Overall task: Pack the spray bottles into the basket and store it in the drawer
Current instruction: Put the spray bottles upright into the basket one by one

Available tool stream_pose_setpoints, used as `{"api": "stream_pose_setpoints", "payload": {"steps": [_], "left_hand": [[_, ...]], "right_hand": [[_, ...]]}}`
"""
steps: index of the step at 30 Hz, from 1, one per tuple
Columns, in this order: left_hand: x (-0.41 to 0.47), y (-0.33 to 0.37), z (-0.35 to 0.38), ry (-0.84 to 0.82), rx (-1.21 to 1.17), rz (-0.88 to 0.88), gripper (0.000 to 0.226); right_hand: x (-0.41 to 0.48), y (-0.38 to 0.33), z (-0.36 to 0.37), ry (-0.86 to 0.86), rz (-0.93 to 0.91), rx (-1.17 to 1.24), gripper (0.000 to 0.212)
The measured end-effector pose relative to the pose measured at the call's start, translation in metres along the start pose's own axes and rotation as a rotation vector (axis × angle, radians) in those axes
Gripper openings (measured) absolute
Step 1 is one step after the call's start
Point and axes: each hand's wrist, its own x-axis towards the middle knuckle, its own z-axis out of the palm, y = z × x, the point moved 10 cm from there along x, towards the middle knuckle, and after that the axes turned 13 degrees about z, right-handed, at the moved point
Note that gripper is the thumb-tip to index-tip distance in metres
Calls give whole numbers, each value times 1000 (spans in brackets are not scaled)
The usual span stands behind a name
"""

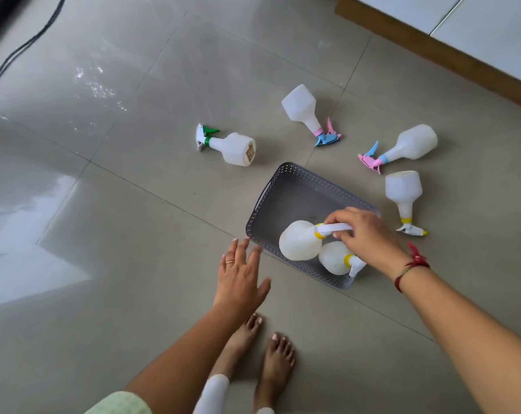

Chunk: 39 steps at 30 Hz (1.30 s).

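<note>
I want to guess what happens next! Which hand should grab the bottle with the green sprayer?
Probably the left hand: open, holding nothing, on the same side as the green-sprayer bottle. The right hand grips a yellow-collared bottle in the basket.

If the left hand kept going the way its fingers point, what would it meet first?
Likely the basket, at its near left corner, just ahead of the left hand; depth is unclear.

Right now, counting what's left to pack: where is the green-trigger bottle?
In the head view, the green-trigger bottle lies on its side on the floor, beyond and left of the grey basket, not touching it.
</note>
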Motion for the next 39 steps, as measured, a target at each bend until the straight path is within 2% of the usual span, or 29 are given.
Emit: {"api": "stream_pose_setpoints", "payload": {"steps": [5,13,21,26,30,33,36,39], "left_hand": [[-8,-18,15,-55,21,-4,59],[4,0,44,-155,34,52,60],[41,21,45,-109,42,109,64],[38,19,39,-128,77,106,65],[12,8,24,-236,160,72,68],[-4,2,-14,-254,184,33,67],[1,-7,-64,-178,146,-19,66],[24,-26,-104,-61,60,-106,65]], "right_hand": [[13,13,50,-46,-72,-342,29],[20,20,79,11,-133,-369,32],[26,25,95,55,-99,-426,34],[17,27,100,-7,-73,-443,42],[-10,20,87,-51,-32,-417,51],[-30,1,60,-97,-45,-387,45],[-26,-38,32,-132,-104,-398,40],[14,-81,3,-71,-115,-313,41]]}}
